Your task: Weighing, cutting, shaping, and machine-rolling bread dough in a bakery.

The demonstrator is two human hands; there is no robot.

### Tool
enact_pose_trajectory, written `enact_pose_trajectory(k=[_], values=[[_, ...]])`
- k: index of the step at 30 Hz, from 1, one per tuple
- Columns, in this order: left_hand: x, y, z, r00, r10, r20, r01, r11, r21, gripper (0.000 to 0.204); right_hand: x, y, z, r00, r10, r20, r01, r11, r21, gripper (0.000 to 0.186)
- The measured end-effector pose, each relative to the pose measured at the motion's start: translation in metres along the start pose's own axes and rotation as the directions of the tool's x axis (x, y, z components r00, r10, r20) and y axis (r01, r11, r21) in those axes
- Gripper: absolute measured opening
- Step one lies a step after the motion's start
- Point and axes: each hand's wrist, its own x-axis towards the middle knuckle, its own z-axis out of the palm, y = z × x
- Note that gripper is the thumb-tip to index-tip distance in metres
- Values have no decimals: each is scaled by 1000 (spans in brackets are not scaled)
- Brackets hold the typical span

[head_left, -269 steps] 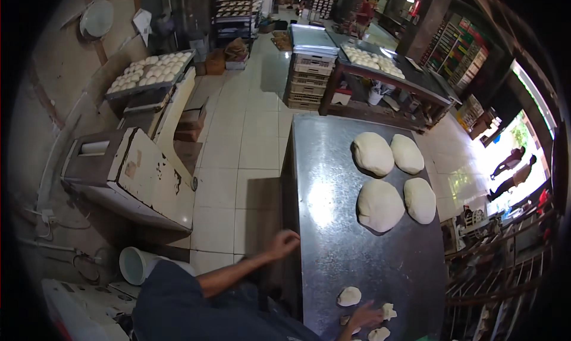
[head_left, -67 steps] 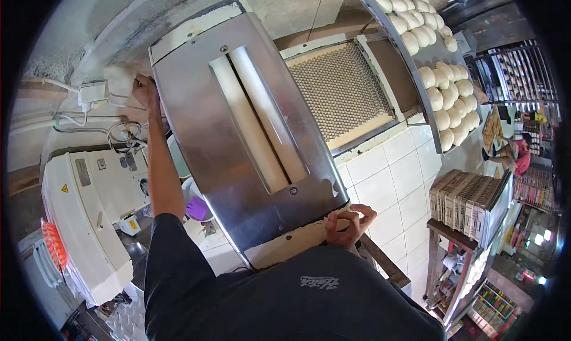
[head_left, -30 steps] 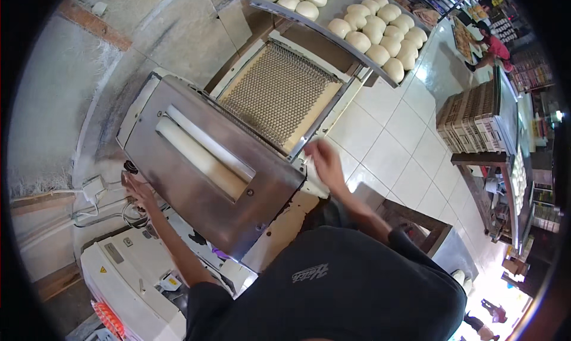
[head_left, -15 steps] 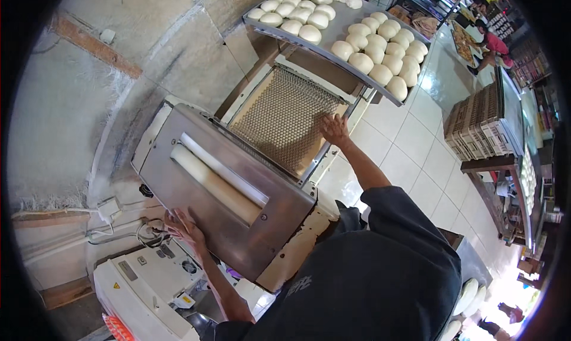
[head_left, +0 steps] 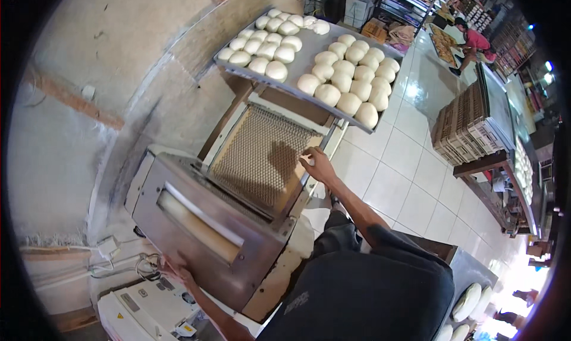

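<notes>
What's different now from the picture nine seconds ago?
The person left the steel table for the machine. The right hand went from small dough pieces to the mesh bed's right edge; the left hand, from the table's edge to beside the machine's cover. The dough balls stay on their tray.

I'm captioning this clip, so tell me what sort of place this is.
Most likely a bakery's work area: a metal tray carries many pale dough balls, a roller machine stands near it, and larger dough pieces lie at lower right.
</notes>
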Motion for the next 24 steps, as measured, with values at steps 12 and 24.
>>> enact_pose_trajectory(k=[12,24], values=[[-77,216,210,881,401,251,-374,915,-150,43,182,114,-296,643,96,-760,-359,914,-188,40],[-77,311,547,625,-342,702,410,909,78,42,245,195,-316,485,846,-221,-360,424,831,60]])
